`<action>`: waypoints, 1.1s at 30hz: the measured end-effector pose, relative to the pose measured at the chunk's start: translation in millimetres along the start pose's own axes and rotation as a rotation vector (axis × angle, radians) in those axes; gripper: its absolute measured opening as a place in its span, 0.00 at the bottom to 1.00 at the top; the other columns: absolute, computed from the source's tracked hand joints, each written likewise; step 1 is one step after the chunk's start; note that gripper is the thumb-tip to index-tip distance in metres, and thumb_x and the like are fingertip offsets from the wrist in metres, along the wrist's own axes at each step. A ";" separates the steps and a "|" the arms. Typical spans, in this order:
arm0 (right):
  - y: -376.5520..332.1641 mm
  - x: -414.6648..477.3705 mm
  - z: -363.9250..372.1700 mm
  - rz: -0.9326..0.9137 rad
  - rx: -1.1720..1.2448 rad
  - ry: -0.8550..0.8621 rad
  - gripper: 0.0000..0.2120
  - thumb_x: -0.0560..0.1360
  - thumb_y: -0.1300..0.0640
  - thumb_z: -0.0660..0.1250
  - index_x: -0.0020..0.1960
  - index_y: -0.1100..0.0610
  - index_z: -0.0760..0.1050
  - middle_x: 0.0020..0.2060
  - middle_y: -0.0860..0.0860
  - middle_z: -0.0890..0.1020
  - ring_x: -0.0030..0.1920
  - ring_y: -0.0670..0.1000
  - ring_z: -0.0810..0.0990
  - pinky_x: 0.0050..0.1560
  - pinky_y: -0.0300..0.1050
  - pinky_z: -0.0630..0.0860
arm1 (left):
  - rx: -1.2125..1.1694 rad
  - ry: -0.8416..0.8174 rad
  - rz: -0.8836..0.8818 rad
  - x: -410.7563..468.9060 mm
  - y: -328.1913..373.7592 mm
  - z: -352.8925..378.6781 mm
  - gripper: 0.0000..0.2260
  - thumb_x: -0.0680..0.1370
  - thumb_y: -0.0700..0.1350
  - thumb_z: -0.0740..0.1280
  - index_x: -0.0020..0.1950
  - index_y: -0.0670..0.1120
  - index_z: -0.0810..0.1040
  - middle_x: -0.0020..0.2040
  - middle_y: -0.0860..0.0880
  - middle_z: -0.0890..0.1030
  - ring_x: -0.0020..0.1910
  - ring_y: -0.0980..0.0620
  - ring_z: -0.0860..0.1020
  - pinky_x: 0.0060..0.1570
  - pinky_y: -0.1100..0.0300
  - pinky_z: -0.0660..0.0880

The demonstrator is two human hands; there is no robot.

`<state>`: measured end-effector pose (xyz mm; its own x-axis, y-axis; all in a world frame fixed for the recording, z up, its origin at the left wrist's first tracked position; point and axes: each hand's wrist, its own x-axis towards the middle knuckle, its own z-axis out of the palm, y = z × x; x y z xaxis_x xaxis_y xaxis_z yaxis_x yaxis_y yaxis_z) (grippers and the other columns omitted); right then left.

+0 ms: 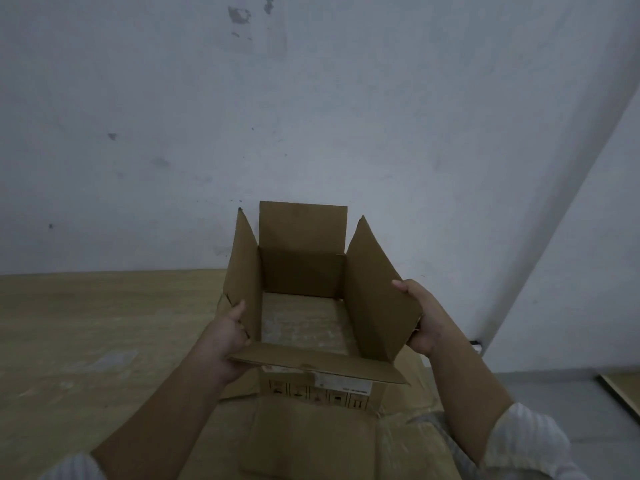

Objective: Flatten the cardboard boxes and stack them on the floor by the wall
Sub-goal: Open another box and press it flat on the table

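Hands (227,341) (420,322) grip open box (301,271) by its side-flap edges.

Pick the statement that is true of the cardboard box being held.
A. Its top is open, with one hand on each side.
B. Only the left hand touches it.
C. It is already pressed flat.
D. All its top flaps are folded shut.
A: the cardboard box shows its inside with its flaps open, the left hand grips its left side and the right hand grips its right flap.
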<state>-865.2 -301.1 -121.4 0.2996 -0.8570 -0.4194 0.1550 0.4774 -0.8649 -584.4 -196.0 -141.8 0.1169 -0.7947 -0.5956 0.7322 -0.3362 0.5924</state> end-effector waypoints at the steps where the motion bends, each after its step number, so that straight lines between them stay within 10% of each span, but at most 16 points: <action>1: 0.0 -3.7 -1.1 0.003 -0.017 0.006 0.22 0.68 0.44 0.70 0.57 0.54 0.73 0.55 0.58 0.76 0.56 0.59 0.75 0.49 0.52 0.75 | 0.030 -0.025 0.011 -1.1 1.8 4.0 0.30 0.79 0.61 0.56 0.73 0.41 0.63 0.64 0.36 0.75 0.60 0.37 0.76 0.59 0.41 0.73; 8: 5.8 -30.6 -4.0 0.058 -0.169 -0.171 0.32 0.56 0.44 0.74 0.58 0.54 0.74 0.58 0.61 0.75 0.57 0.62 0.76 0.48 0.51 0.75 | -0.021 -0.059 0.057 1.5 6.0 43.8 0.20 0.77 0.52 0.62 0.69 0.52 0.67 0.58 0.36 0.76 0.55 0.33 0.77 0.40 0.41 0.76; 12: 14.7 -44.3 14.6 0.067 -0.215 -0.277 0.27 0.57 0.46 0.73 0.55 0.52 0.77 0.56 0.60 0.77 0.54 0.61 0.78 0.47 0.50 0.76 | -0.032 -0.109 0.068 13.6 -0.7 63.1 0.19 0.74 0.50 0.62 0.63 0.47 0.72 0.62 0.37 0.73 0.60 0.29 0.69 0.43 0.22 0.69; 20: 31.5 -47.8 51.1 0.002 -0.353 -0.438 0.21 0.65 0.48 0.64 0.58 0.42 0.78 0.53 0.53 0.83 0.54 0.56 0.80 0.58 0.52 0.73 | 0.186 0.048 -0.007 24.6 7.2 92.5 0.43 0.63 0.72 0.65 0.67 0.42 0.68 0.63 0.37 0.73 0.64 0.31 0.70 0.50 0.21 0.60; 23: 37.7 -49.5 55.1 -0.029 -0.323 -0.438 0.16 0.73 0.45 0.62 0.59 0.45 0.78 0.49 0.50 0.85 0.47 0.49 0.83 0.46 0.42 0.78 | 0.345 0.048 0.004 15.3 1.8 96.8 0.33 0.66 0.63 0.70 0.58 0.39 0.70 0.54 0.38 0.77 0.54 0.33 0.76 0.48 0.24 0.66; 27: 49.6 -49.2 71.0 -0.103 -0.303 -0.337 0.19 0.77 0.42 0.60 0.63 0.50 0.75 0.57 0.51 0.82 0.57 0.52 0.81 0.59 0.50 0.77 | 0.510 0.080 0.041 2.1 -4.0 102.3 0.16 0.74 0.36 0.59 0.61 0.35 0.68 0.53 0.35 0.75 0.45 0.36 0.78 0.45 0.29 0.72; 30: 47.4 -59.9 82.0 -0.171 -0.394 -0.331 0.16 0.77 0.40 0.59 0.60 0.41 0.77 0.52 0.42 0.84 0.52 0.41 0.82 0.48 0.36 0.78 | 0.560 0.091 0.114 -13.8 -6.9 110.9 0.05 0.73 0.33 0.54 0.41 0.36 0.68 0.39 0.36 0.72 0.31 0.41 0.74 0.44 0.36 0.73; 33: 39.7 -67.5 90.8 -0.288 -0.459 -0.255 0.19 0.74 0.35 0.58 0.63 0.36 0.73 0.61 0.43 0.79 0.60 0.42 0.77 0.64 0.45 0.72 | 0.566 0.019 0.176 -32.7 -1.0 120.0 0.14 0.71 0.31 0.54 0.25 0.41 0.64 0.27 0.44 0.65 0.23 0.46 0.68 0.32 0.57 0.73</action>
<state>-793.8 -206.7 -102.4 0.5315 -0.8385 -0.1201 -0.1416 0.0518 -0.9886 -669.5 -230.4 -57.9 0.2199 -0.8556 -0.4687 0.2294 -0.4216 0.8773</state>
